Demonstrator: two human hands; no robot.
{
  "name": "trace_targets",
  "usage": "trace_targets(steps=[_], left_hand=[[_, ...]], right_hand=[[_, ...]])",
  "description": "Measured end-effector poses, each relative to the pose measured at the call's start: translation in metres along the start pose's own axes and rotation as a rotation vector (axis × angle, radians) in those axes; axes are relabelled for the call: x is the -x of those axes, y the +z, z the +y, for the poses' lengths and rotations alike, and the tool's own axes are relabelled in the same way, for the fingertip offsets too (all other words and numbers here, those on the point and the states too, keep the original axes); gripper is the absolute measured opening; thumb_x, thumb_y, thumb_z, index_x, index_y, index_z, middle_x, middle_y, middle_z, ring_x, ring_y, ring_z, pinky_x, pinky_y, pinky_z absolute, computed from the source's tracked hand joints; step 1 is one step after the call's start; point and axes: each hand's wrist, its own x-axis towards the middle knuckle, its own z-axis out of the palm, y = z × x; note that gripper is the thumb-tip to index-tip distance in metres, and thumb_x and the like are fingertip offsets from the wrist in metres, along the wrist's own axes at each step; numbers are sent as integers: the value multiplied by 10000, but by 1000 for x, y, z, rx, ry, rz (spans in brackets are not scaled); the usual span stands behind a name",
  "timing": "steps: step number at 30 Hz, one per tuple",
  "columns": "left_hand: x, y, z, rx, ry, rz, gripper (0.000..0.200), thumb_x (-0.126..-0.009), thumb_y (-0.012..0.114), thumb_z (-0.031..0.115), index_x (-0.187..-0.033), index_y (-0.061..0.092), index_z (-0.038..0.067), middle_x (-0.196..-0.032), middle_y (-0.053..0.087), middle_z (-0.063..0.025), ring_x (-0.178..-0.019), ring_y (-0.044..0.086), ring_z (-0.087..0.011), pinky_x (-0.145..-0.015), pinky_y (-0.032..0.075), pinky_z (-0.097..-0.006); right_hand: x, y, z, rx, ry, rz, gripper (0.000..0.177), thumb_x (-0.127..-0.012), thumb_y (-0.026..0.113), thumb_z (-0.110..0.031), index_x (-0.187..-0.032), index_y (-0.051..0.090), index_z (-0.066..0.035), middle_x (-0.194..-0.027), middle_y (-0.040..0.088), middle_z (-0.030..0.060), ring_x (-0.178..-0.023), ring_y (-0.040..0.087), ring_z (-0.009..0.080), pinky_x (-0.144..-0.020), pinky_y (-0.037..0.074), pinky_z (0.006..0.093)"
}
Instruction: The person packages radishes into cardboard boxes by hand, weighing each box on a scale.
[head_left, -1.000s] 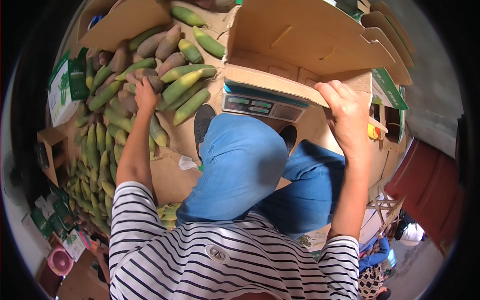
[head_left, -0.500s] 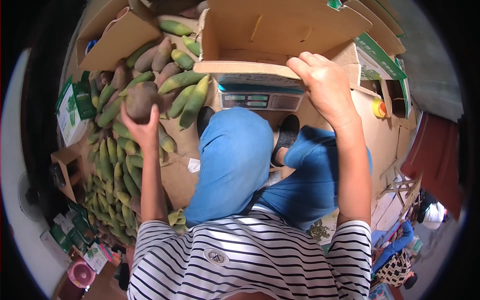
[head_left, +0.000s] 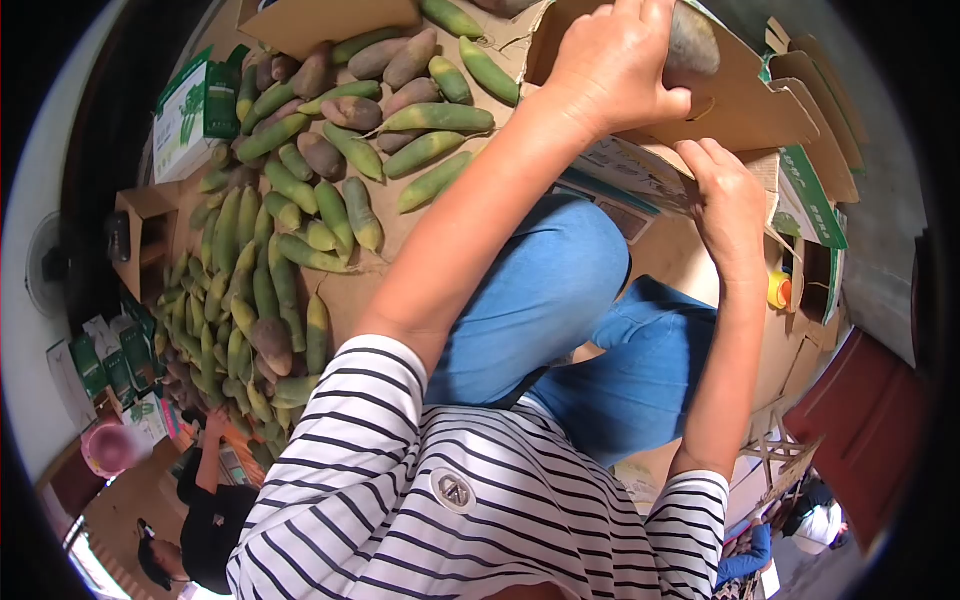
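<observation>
My left hand (head_left: 622, 62) reaches over the open cardboard box (head_left: 735, 85), its fingers and thumb around a thick, purplish-grey radish (head_left: 694, 45). Part of that radish is hidden by the hand. With bent fingers, my right hand (head_left: 728, 205) grips the near edge of the same box. A digital scale (head_left: 622, 212) shows partly under the box, in front of my knees. To the left lies a large spread of radishes (head_left: 290, 185), some green and some purplish, with a few beside my left forearm.
A green-and-white carton (head_left: 195, 115) stands at the far left of the pile. Another cardboard box (head_left: 330, 25) is at the top. A yellow tape roll (head_left: 779, 290) lies at the right. A co-worker in black (head_left: 215, 520) reaches toward the pile's lower end.
My left hand has carried the radish from the pile rightward and up to over the box. My right hand still holds the box edge. The view has shifted, and a co-worker has appeared lower left.
</observation>
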Motion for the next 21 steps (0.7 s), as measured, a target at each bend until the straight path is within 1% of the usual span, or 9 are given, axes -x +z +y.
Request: trace_targets(steps=[1,4,7,8,11,13,15,17,21], left_hand=[[3,2,-1,-82,-99,-130,658,-697,772,160,-1252,471,-30,-1112,555,-217,-1032,602,-288,-826,532,-400],[12,22,-13,-195,-172,-144,472,-708,709,191,-1110,566,-8,-1014,589,-211,-976,614,-309,-772,508,-405],[31,-8,-8,-74,243,509,547,-785,714,143,-1247,484,-37,-1132,585,-203,-994,609,-332,-886,487,-382],[45,-15,-7,-1,159,574,365,-746,680,143,-1076,586,16,-1035,597,-174,-974,614,-309,-772,492,-418],[123,-32,-31,65,78,554,344,-774,666,86,-1109,601,42,-1123,598,-152,-1025,597,-329,-863,481,-405],[198,-38,-57,4,-181,365,353,-794,641,1,-1144,593,10,-1171,606,-163,-1082,585,-339,-930,468,-378],[290,-44,-90,-54,-491,170,390,-811,632,23,-1196,568,33,-1270,546,-176,-1179,535,-339,-992,429,-391],[389,-64,-129,-246,-706,138,455,-752,660,100,-1193,578,22,-1245,549,-213,-1166,521,-395,-999,415,-442],[561,-162,-185,-1070,-978,23,686,-756,734,200,-1349,450,5,-1321,515,-206,-1222,495,-356,-1001,420,-458]], right_hand=[[0,0,0,-6,12,-6,266,-667,606,19,-908,585,-92,-819,579,82,-823,613,281,-701,505,399],[0,-5,-2,-5,3,-29,329,-662,591,45,-950,605,-114,-838,586,79,-836,615,283,-698,498,398],[-1,-4,0,-37,26,-43,347,-667,584,59,-961,615,-123,-860,588,80,-849,614,291,-689,493,402],[-2,-5,-2,-50,24,-53,353,-668,581,65,-963,618,-124,-872,591,81,-854,616,292,-694,493,401],[-2,0,0,-4,30,-45,424,-672,565,86,-1032,628,-129,-966,618,85,-899,625,303,-738,497,378],[-7,-11,-6,-3,110,-105,384,-717,576,72,-1047,626,-118,-993,624,84,-905,626,311,-748,495,372],[-5,-6,-2,-41,81,-80,234,-847,601,-20,-1061,628,-109,-995,625,80,-887,624,320,-755,490,367],[-3,-3,-2,-17,77,-66,214,-863,602,-37,-1066,626,-100,-1006,627,77,-890,621,325,-758,490,366],[-2,0,6,15,37,-58,237,-867,603,-32,-1097,624,-83,-1023,630,82,-918,623,319,-778,491,359]])
